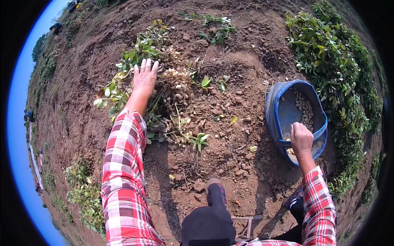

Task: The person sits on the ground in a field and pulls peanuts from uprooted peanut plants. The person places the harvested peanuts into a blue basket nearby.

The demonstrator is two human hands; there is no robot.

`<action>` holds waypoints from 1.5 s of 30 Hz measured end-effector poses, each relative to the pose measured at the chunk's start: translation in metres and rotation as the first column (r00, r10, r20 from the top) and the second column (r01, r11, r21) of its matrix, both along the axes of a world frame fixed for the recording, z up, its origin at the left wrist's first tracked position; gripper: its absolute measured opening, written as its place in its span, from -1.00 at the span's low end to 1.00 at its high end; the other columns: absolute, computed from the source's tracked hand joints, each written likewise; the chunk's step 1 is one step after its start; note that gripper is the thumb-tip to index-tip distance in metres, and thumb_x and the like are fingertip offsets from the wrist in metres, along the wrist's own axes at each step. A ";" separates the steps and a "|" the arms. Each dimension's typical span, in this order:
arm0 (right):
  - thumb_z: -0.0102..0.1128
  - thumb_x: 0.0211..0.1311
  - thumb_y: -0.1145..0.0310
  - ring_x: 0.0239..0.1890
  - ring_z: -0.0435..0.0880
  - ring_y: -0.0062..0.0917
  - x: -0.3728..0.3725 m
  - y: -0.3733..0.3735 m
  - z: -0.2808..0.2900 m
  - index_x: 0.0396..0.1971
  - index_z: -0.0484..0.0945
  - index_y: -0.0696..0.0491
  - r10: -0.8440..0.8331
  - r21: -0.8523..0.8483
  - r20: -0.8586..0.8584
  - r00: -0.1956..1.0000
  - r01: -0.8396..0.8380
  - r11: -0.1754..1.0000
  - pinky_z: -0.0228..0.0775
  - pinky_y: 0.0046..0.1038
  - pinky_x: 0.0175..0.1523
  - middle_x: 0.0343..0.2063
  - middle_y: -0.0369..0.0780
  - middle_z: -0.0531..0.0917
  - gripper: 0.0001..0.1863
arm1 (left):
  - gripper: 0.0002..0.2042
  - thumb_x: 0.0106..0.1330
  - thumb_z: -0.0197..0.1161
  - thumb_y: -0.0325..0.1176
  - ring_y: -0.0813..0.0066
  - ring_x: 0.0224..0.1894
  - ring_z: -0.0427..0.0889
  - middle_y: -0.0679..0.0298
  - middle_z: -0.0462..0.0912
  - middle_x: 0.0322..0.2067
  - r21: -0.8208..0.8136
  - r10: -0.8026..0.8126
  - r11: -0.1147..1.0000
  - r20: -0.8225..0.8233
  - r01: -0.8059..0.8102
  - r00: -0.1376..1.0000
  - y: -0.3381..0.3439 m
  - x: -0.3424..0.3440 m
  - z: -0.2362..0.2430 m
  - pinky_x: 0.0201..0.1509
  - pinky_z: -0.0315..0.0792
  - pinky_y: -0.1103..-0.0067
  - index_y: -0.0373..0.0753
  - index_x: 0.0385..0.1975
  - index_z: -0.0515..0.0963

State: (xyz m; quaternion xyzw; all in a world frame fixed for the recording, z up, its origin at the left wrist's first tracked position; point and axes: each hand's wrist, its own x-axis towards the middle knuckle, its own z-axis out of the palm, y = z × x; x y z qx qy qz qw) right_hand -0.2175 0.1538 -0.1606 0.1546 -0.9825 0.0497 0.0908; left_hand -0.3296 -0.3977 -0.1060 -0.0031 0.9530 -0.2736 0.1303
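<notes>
My left hand point(144, 80) is open, its fingers stretched out over a heap of pulled peanut plants point(135, 53). Clusters of pale peanut pods point(177, 78) hang on roots just right of that hand. On the right, a blue bucket point(271, 108) leans on the soil, with loose peanuts point(304, 110) along its inner side and bottom. Across the bucket's mouth runs a blue handle point(320, 130), and my right hand point(302, 139) is closed around it. The fingertips of that hand are hidden from above.
Leafy green plants point(328, 61) form a row along the right. Another plant heap point(86, 192) lies at the lower left, and cut greenery point(217, 30) lies farther off. Crumbly brown soil point(230, 164) spreads between my hands. My shoe point(214, 182) and a low stool point(248, 223) are below.
</notes>
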 end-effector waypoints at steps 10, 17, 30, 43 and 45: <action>0.20 0.14 0.39 -0.48 0.55 -0.35 -0.008 -0.006 0.001 -0.51 0.43 0.02 0.015 0.031 0.023 1.000 -0.016 0.999 0.39 -0.34 -0.40 -0.57 -0.24 0.47 -0.87 | 0.21 -0.23 0.65 -0.19 0.10 0.24 0.42 0.00 0.29 0.29 0.173 0.428 0.867 0.219 -0.466 0.877 -0.058 -0.039 -0.063 0.26 0.31 0.25 -0.04 0.43 -0.13; 0.21 0.12 0.41 -0.46 0.57 -0.36 -0.009 -0.007 0.001 -0.49 0.44 0.02 0.009 0.012 0.026 1.000 -0.009 1.000 0.40 -0.34 -0.38 -0.55 -0.24 0.50 -0.89 | -0.44 -0.20 0.53 -0.17 0.11 -0.13 0.66 0.04 0.68 -0.19 0.382 0.268 0.785 0.499 -0.487 0.824 -0.086 0.029 -0.096 0.02 0.54 0.39 -0.21 -0.12 0.59; 0.22 0.11 0.39 -0.44 0.57 -0.37 -0.007 -0.003 -0.004 -0.50 0.43 0.02 -0.008 0.002 -0.018 1.000 0.008 1.000 0.40 -0.34 -0.37 -0.53 -0.23 0.51 -0.87 | -0.47 -0.08 0.47 -0.11 0.13 -0.15 0.66 0.19 0.70 -0.22 0.209 -0.097 0.852 0.964 -0.480 0.249 0.024 0.222 0.011 -0.04 0.52 0.34 -0.01 -0.04 0.53; 0.19 0.19 0.36 -0.44 0.57 -0.39 -0.007 -0.003 -0.003 -0.51 0.40 0.02 0.022 0.023 -0.021 1.000 -0.021 1.000 0.43 -0.38 -0.36 -0.56 -0.26 0.48 -0.83 | -0.54 -0.10 0.32 -0.60 0.12 0.11 0.45 0.14 0.47 0.09 0.575 -0.091 0.787 0.470 -0.226 0.878 0.065 0.257 0.057 0.16 0.41 0.42 -0.11 -0.10 0.59; 0.18 0.21 0.34 -0.44 0.57 -0.39 -0.008 -0.002 -0.001 -0.53 0.37 0.01 0.010 0.026 -0.038 0.999 -0.009 1.000 0.43 -0.37 -0.36 -0.56 -0.26 0.48 -0.80 | -0.51 -0.12 0.30 -0.64 0.10 0.13 0.44 0.10 0.45 0.10 0.672 -0.001 0.696 0.353 -0.252 0.936 0.068 0.254 0.079 0.23 0.35 0.45 -0.17 -0.07 0.54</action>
